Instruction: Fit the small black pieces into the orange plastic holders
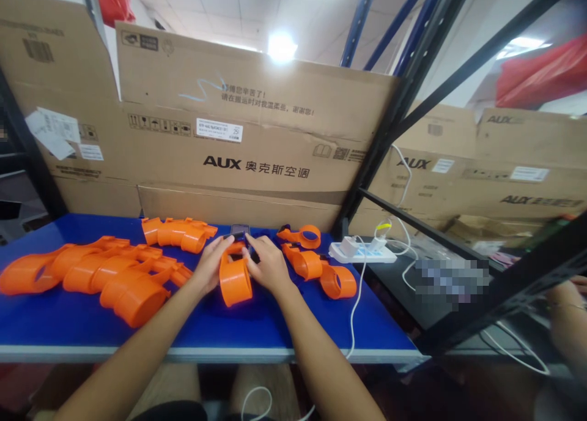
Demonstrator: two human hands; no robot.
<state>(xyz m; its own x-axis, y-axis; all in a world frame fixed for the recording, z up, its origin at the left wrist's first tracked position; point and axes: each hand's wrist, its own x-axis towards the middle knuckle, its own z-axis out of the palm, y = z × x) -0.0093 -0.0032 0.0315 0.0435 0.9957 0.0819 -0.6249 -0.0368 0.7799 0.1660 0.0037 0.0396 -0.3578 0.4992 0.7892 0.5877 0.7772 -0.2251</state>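
Note:
Above the blue tabletop (202, 332), both hands hold one orange plastic cuff (236, 283), its round ring hanging toward me. My left hand (211, 263) grips its left side, with the thumb up near a small black piece (235, 237) at the cuff's top end. On the other side, my right hand (268, 263) has its fingers closed around the same top end. What the fingertips press on is partly hidden. Just behind the hands lies a small dark device with a screen (240, 229).
Several nested orange cuffs (105, 274) lie at the left, more (177, 232) farther back. Three cuffs with black parts (308, 265) are on the right. A white power strip (362, 251) trails a cable over the table. Cardboard (257, 133) stands behind; another person's arm (566, 311) shows far right.

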